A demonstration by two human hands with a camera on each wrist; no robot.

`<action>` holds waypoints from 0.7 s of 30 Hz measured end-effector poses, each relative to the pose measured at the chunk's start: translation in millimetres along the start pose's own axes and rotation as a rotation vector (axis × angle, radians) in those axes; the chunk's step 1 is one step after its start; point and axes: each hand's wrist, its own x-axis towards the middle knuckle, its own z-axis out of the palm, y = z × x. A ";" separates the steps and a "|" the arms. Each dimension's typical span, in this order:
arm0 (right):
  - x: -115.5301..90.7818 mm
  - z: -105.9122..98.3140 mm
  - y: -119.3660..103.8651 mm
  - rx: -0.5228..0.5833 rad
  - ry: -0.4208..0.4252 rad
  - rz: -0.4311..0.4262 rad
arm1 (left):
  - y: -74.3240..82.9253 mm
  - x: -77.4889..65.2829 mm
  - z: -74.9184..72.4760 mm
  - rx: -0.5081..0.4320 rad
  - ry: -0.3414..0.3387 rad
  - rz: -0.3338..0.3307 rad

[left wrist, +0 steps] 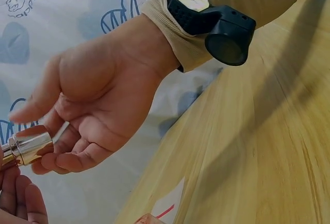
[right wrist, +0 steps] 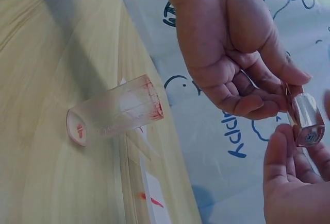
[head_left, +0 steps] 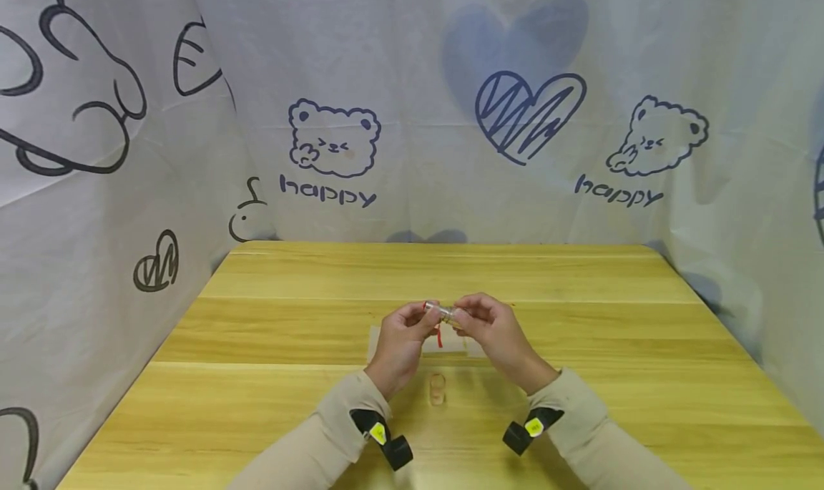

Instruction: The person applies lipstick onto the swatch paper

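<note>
A lipstick (head_left: 441, 310) with a shiny metallic tube is held between both hands above the table, its red end toward the left. My left hand (head_left: 399, 343) pinches the red-end side between thumb and fingers. Around the other end are the fingertips of my right hand (head_left: 498, 332). In the right wrist view the lipstick's base (right wrist: 309, 135) shows a small round label. A clear cap (head_left: 438, 390) with reddish smears at one end stands on the table nearer to me; the right wrist view shows this cap (right wrist: 116, 110) closer.
White paper (head_left: 453, 343) with a red stroke lies on the wooden table (head_left: 270, 375) beneath the hands. Pale cloth (head_left: 412, 61) with drawn hearts and bears hangs behind and at the sides. Each wrist carries a black camera.
</note>
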 end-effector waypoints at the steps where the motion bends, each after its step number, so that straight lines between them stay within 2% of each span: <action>1: 0.4 -0.6 -0.5 0.043 -0.017 0.028 | 0.5 -0.4 0.3 -0.003 -0.003 0.002; 5: 1.1 -1.9 -2.4 0.210 -0.090 0.166 | 0.8 -1.3 0.2 0.001 -0.014 0.002; 10: 1.7 -0.2 -2.2 0.267 -0.120 0.265 | -1.1 -3.4 -1.6 0.022 -0.005 0.004; 16: 2.7 -0.2 -2.5 0.258 -0.075 0.267 | -2.5 -0.4 0.7 0.034 0.016 0.000; 21: 1.7 0.5 -0.9 0.183 -0.021 0.208 | -2.4 0.8 2.3 0.016 0.039 -0.013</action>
